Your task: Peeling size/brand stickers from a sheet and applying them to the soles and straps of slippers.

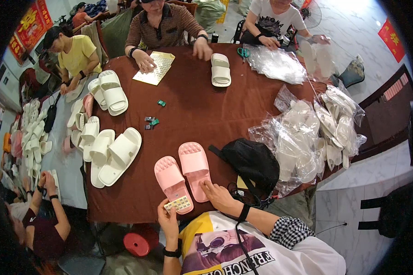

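Partly hidden, the left hand pinches a sticker sheet; right hand fingers rest spread on a pink slipper.

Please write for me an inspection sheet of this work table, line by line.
Surface: round table with dark brown cloth.
Job's things: two pink slippers side by side at the near edge; small sticker sheet.
Clutter: white slippers, black bag, clear plastic bags.
Grips: left hand holds the sticker sheet; right hand touches the right pink slipper.
Cables: black strap on the bag.
Surroundings: other people seated around; tiled floor.
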A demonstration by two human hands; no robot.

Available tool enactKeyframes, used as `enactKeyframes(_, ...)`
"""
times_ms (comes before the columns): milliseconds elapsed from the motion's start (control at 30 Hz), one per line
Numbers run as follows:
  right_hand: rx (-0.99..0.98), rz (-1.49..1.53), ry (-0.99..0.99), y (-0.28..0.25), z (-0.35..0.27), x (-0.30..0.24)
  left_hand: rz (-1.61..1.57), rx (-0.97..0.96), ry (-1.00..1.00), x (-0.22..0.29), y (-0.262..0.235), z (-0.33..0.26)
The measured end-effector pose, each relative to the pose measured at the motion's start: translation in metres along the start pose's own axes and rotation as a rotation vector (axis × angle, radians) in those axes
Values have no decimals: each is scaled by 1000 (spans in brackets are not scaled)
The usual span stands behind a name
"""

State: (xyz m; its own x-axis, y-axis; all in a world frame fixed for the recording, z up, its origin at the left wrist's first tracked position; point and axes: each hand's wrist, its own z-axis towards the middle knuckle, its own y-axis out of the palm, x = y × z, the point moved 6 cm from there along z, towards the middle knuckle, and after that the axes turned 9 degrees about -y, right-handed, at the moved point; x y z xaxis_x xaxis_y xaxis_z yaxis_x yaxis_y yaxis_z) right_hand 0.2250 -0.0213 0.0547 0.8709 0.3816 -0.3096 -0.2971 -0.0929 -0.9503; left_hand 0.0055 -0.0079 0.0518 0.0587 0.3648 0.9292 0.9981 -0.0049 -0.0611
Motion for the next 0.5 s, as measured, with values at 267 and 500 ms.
enactKeyframes(267,-90,-72,-20,4,-1,1,74,150,104,20,-8,0)
enactKeyframes(500,-44,-107,-33,-4,0,-2,-228,158,54,-5,-25,9)
